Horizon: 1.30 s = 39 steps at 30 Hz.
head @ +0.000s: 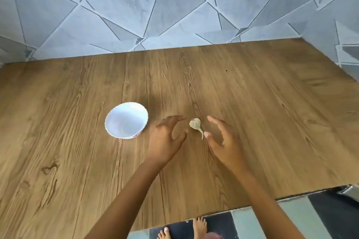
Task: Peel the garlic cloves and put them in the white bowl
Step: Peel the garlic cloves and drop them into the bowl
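Wood-grain table (272, 112): brown laminate in a plank pattern that fills the middle of the head view. Its far edge meets the wall at 12 o'clock. Its near edge shows at 5 to 6 o'clock.

White bowl (126, 120): one item with a scalloped rim, upright on the table. A trace of coloured pattern shows low on its outer wall. It stands at 9 o'clock from the garlic, apart from it, with the left hand between the two.

Garlic bulb (194, 123): one item, pale, with its papery skin on. It lies on the bare table at 3 o'clock from the bowl, between the two hands. A thin dry stem curls from it toward 5 o'clock.

Left hand (167, 137): fingers spread and lightly curved, thumb held apart, holding nothing. It sits at 9 o'clock from the garlic, near it but not touching.

Right hand (223, 141): fingers extended and loosely spread, thumb out, holding nothing. It sits at 3 to 4 o'clock from the garlic. The thumb tip is just beside the end of the stem; whether they touch cannot be told.

Forearms: two, bare, entering from 6 o'clock.

Wall (174, 6): grey-blue marbled tiles cut in triangular shapes with pale joints, at 12 o'clock.

Floor (330, 215): dark and pale tiles below the table's near edge. Bare feet (200, 227) stand on it at 6 o'clock.
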Tool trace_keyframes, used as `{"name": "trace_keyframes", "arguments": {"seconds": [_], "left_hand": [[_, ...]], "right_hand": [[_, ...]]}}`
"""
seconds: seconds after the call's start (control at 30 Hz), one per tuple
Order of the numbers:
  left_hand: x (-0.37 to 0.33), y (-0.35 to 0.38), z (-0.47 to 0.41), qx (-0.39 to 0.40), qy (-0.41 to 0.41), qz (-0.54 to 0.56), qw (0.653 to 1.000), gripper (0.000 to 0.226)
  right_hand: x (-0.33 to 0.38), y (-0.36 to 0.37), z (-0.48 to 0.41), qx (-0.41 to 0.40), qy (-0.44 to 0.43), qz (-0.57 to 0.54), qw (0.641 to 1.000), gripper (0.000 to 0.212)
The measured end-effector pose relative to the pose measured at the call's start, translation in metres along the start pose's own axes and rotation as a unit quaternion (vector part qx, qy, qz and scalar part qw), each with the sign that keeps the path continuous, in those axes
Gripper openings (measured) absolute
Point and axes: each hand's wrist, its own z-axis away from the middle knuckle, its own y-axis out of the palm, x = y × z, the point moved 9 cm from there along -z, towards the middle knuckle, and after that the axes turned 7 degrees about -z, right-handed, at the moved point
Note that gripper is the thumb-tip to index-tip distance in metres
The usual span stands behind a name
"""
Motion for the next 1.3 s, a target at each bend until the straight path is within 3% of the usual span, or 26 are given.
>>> {"name": "trace_keyframes", "arguments": {"seconds": [0.13,0.47,0.77,0.9,1.0,1.2,1.3], "left_hand": [[-0.004,0.019,-0.02,0.023,-0.018,-0.016,0.999,0.03],[-0.006,0.046,-0.043,0.081,-0.029,0.003,0.996,0.022],[0.003,0.037,-0.031,0.04,-0.088,0.078,0.992,0.016],[-0.001,0.037,-0.03,0.058,-0.044,-0.009,0.997,0.03],[-0.003,0.032,-0.035,0.064,-0.028,-0.044,0.997,0.019],[0.003,0.031,-0.035,0.095,-0.033,0.038,0.994,0.018],[0.01,0.029,-0.028,0.089,-0.093,0.137,0.982,0.025]], "right_hand": [[-0.013,-0.001,-0.018,0.016,-0.003,0.056,0.998,0.036],[-0.038,0.02,-0.035,0.053,0.002,0.061,0.997,0.042],[-0.035,0.026,-0.041,0.061,-0.011,0.038,0.997,0.047],[-0.035,0.028,-0.043,0.063,0.002,0.024,0.998,0.044],[-0.033,0.027,-0.041,0.061,0.0,0.027,0.998,0.046],[-0.026,0.038,-0.04,0.127,-0.04,0.05,0.99,0.049],[-0.026,0.038,-0.039,0.145,-0.002,-0.04,0.989,0.042]]}}
